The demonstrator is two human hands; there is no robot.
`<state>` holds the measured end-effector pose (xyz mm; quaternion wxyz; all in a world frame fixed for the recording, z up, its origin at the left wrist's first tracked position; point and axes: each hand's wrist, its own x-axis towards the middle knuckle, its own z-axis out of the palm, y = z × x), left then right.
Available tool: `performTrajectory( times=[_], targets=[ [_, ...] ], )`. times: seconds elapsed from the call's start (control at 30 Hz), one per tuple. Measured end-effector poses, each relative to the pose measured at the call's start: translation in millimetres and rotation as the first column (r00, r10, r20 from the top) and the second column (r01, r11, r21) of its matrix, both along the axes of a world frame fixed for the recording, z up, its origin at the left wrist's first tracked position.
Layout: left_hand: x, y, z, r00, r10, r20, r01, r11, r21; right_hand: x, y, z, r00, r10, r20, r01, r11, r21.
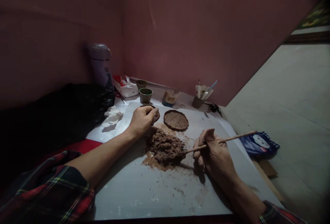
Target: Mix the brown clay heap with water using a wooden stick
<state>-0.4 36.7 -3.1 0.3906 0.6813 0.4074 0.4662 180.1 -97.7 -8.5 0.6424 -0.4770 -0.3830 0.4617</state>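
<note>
A heap of wet brown clay-like paste [166, 146] lies in the middle of the white sheet, with a muddy smear around it. My right hand [212, 152] grips a thin wooden stick [238, 137], whose lower tip touches the heap's right side. Beyond the heap rests a shallow round brown disc with a raised rim [176, 120]. My left hand [144, 118] is closed in a pinch over a second round brown piece [158, 116], which it mostly covers. What sits between those fingertips is hidden.
Along the back stand two small pots [146, 96], a glass of bluish liquid [170, 97] and a pot of pens and brushes [202, 97]. White gloves [113, 114] and a black plastic bag [77, 103] lie left. A blue pouch [259, 144] is beyond the right edge.
</note>
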Motion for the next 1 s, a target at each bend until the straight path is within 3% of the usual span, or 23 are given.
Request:
performTrajectory(
  times=[0.27, 0.37, 0.53, 0.67, 0.8, 0.9, 1.0],
  targets=[
    [-0.3, 0.8, -1.2, 1.000, 0.001, -0.021, -0.001, 1.000, 0.012, -6.2, -0.3, 0.9, 0.996, -0.084, 0.004, 0.083, 0.993, 0.087],
    [-0.8, -0.4, -0.7, 1.000, -0.009, -0.012, 0.009, 1.000, 0.004, -8.0, 0.0, 0.8, 0.992, -0.103, 0.072, 0.102, 0.995, 0.014],
    [-1.5, -2.1, 0.4, 1.000, -0.010, 0.003, 0.010, 1.000, -0.002, -5.5, -3.6, 1.9, 0.990, -0.028, 0.137, 0.039, 0.996, -0.085],
    [-1.6, -3.0, 0.8, 1.000, -0.013, 0.009, 0.013, 1.000, -0.014, 4.7, -5.8, 2.1, 0.991, -0.071, 0.115, 0.075, 0.997, -0.030],
    [-1.6, -2.5, 0.0, 1.000, -0.014, -0.007, 0.014, 1.000, -0.011, 11.3, -6.8, 6.1, 0.987, -0.162, -0.009, 0.161, 0.976, 0.145],
    [-1.8, -2.1, -0.7, 1.000, -0.016, -0.011, 0.016, 1.000, -0.004, 8.8, -8.8, 6.3, 0.997, -0.082, 0.008, 0.079, 0.982, 0.171],
    [-2.1, -2.0, -0.9, 1.000, -0.015, -0.005, 0.015, 1.000, -0.001, 2.8, -10.3, 1.4, 0.984, 0.000, 0.180, -0.015, 0.997, 0.082]
  ],
)
